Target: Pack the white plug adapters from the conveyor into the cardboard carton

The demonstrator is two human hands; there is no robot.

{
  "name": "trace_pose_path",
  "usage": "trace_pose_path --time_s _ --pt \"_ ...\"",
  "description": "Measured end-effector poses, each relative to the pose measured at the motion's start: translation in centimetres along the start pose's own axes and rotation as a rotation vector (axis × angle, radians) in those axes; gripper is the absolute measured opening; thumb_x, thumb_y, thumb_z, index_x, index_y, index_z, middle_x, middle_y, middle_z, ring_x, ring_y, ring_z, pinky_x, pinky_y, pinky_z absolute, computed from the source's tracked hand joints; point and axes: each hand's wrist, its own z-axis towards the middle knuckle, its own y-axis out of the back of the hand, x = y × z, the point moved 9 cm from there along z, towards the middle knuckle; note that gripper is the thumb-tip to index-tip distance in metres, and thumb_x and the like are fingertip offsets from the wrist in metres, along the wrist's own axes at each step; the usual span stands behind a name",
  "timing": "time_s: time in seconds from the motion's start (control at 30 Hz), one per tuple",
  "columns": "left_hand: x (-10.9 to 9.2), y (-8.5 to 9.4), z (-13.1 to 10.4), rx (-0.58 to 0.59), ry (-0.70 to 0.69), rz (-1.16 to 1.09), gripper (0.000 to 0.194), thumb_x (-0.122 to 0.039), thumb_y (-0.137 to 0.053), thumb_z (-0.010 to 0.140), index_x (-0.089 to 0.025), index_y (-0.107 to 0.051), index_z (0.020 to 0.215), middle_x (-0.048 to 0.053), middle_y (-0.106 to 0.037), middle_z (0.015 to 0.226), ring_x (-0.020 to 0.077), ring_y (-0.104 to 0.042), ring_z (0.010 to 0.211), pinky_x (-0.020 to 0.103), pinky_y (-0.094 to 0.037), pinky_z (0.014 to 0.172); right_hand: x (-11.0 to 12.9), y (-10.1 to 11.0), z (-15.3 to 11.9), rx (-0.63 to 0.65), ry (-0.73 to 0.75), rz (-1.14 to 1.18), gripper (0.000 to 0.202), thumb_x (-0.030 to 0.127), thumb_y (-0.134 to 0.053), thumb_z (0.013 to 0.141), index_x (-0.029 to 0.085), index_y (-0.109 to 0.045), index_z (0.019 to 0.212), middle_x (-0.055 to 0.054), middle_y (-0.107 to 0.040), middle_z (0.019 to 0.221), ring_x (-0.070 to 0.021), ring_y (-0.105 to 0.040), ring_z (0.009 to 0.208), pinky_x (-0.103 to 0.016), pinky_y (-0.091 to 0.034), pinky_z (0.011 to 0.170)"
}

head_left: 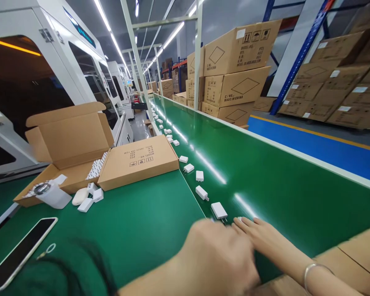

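My left hand [217,257] is closed in a fist over the edge between the table and the belt. It is smeared by motion, and whatever its fingers hold is hidden. Just beyond it, my right hand [254,232] reaches in low over the green conveyor belt [296,193], fingers stretched out and a bangle on the wrist. A bit of white shows at its fingertips, too small to name. Nearest to both hands lies a white plug charger [218,210] with its prongs toward me. More chargers, such as this one [201,192], trail away along the belt's left edge.
On the green table [148,213] are a closed carton [142,160], an open carton [75,135] holding white pieces, a white bottle [54,195], loose chargers [85,204] and a phone [21,253]. Stacked boxes [237,86] stand beyond the belt; white machines [58,53] line the left.
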Motion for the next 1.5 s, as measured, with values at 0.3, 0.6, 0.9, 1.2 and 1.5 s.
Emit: trace_pose_path --time_s 0.3,0.6,0.9,1.2,1.5 --pt "4.1 -4.3 10.6 0.285 -0.096 0.624 0.017 -0.011 -0.043 0.085 -0.013 -0.058 0.092 0.012 -0.059 0.096 0.0202 -0.053 0.092 0.029 -0.041 0.067 -0.5 -0.6 4.1 0.114 -0.026 0.057 0.024 0.002 -0.05 0.074 0.019 -0.06 0.089 -0.005 -0.062 0.088 -0.0195 -0.056 0.075 -0.03 -0.042 0.052" --pt "5.3 -4.4 13.2 0.212 -0.071 0.728 0.015 -0.01 -0.045 0.083 -0.012 -0.056 0.094 0.01 -0.056 0.086 0.0177 -0.057 0.072 0.026 -0.037 0.054 -6.6 -1.8 -2.2 0.227 -0.55 0.355 0.029 0.008 -0.058 0.069 0.02 -0.056 0.095 -0.004 -0.062 0.089 -0.0206 -0.061 0.072 -0.028 -0.043 0.053" --pt "6.7 -4.3 15.2 0.104 -0.155 0.8 0.019 -0.013 -0.052 0.081 -0.018 -0.054 0.099 0.008 -0.051 0.099 0.0171 -0.054 0.077 0.028 -0.041 0.058 -7.2 -3.4 -5.5 0.333 -0.805 0.615 0.02 0.019 -0.064 0.064 0.025 -0.053 0.08 0.003 -0.062 0.079 -0.0184 -0.06 0.073 -0.023 -0.039 0.052" --pt "5.7 -7.4 14.7 0.261 -0.284 0.732 0.021 -0.008 -0.043 0.083 -0.022 -0.056 0.094 0.007 -0.051 0.112 0.0187 -0.052 0.087 0.027 -0.04 0.058 -5.4 -3.1 -6.0 0.369 -0.834 0.659 0.038 0.006 -0.058 0.061 0.024 -0.051 0.094 -0.003 -0.06 0.094 -0.0248 -0.057 0.089 -0.031 -0.041 0.067" --pt "5.8 -6.1 14.1 0.306 -0.125 0.558 0.02 -0.019 -0.053 0.079 -0.019 -0.053 0.099 0.007 -0.057 0.097 0.0199 -0.058 0.083 0.029 -0.044 0.062 -7.3 -2.5 -5.1 0.397 -0.791 0.676 0.038 0.006 -0.06 0.071 0.017 -0.051 0.107 -0.005 -0.061 0.101 -0.0211 -0.057 0.091 -0.032 -0.045 0.075"
